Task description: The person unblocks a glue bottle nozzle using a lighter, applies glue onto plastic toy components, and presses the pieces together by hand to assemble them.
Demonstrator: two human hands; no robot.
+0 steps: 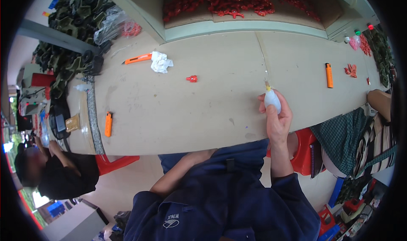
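Over the right part of the table, my right hand (280, 118) is closed round a small white squeeze bottle (272, 102). Its yellow neck and thin needle tip point away from me. My left hand (204, 156) rests at my lap by the table's near edge, its fingers hidden. On the tabletop ahead of me lies a small red plastic part (192, 78), apart from both hands.
An orange utility knife (136, 59) and crumpled white tissue (161, 62) lie at the back left. Orange lighters (108, 124) (329, 75) lie on either side. Beyond stands a bin (190, 34) of red parts. People sit at left (63, 173) and right (352, 139).
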